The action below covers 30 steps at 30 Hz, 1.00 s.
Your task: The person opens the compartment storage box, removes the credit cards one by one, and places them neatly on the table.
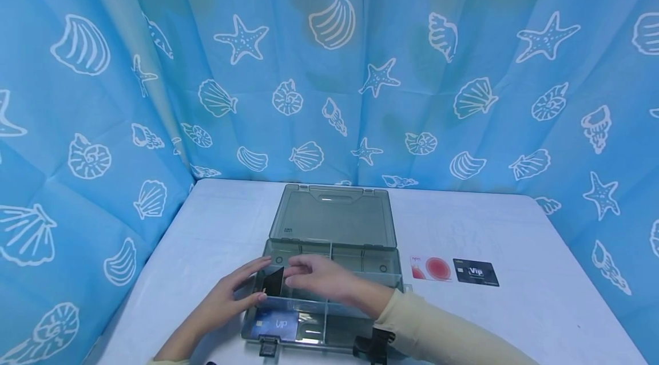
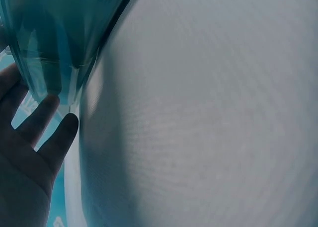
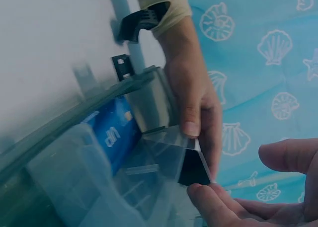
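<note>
A translucent grey-green compartment box lies with its lid raised. In its middle left compartment a black card stands tilted. My left hand is at the box's left side, thumb right at the card's near corner; its fingers spread along the outer wall in the left wrist view. Over the middle row, my right hand has its fingertips at the card's edge, thumb held apart in the right wrist view. A blue VIP card lies in the front left compartment.
Right of the box, a pink-and-white card with a red circle and a black Vip card lie on the white table. Blue shell-patterned curtains stand behind and at both sides. A black latch is on the box's front.
</note>
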### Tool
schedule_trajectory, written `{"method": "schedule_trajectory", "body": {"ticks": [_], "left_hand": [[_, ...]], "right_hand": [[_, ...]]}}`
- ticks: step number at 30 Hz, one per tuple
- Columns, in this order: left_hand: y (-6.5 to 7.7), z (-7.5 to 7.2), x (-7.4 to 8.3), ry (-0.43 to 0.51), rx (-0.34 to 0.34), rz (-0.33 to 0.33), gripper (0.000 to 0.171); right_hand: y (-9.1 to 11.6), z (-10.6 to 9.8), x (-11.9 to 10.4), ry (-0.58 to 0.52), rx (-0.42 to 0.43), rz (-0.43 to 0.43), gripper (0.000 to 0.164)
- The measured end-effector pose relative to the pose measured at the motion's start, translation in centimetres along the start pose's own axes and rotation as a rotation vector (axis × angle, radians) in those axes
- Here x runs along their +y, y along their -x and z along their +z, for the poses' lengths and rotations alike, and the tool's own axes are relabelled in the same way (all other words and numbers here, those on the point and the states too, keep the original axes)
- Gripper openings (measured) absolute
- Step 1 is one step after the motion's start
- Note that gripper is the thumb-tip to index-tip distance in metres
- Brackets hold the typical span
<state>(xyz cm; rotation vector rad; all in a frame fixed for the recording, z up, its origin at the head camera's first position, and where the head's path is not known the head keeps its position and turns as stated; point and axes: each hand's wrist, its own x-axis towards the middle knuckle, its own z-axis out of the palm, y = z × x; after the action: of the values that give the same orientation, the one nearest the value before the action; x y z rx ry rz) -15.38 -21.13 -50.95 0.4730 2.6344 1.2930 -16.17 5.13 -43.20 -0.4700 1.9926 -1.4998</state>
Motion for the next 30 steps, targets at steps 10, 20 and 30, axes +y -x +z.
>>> {"method": "schedule_trajectory", "body": {"ticks": [10, 20, 30], "left_hand": [[0.1, 0.0, -0.2, 0.013, 0.008, 0.04, 0.066], [0.0, 0.0, -0.4, 0.002, 0.012, 0.037, 0.069], [-0.1, -0.1, -0.2, -0.008, 0.01, 0.019, 0.068]], "right_hand": [[-1.6, 1.5, 1.4, 0.054, 0.066, -0.061, 0.054], [-2.7, 2.6, 2.3, 0.224, 0.147, -0.107, 0.05], [-2.9, 2.6, 2.3, 0.258, 0.15, -0.122, 0.047]]}}
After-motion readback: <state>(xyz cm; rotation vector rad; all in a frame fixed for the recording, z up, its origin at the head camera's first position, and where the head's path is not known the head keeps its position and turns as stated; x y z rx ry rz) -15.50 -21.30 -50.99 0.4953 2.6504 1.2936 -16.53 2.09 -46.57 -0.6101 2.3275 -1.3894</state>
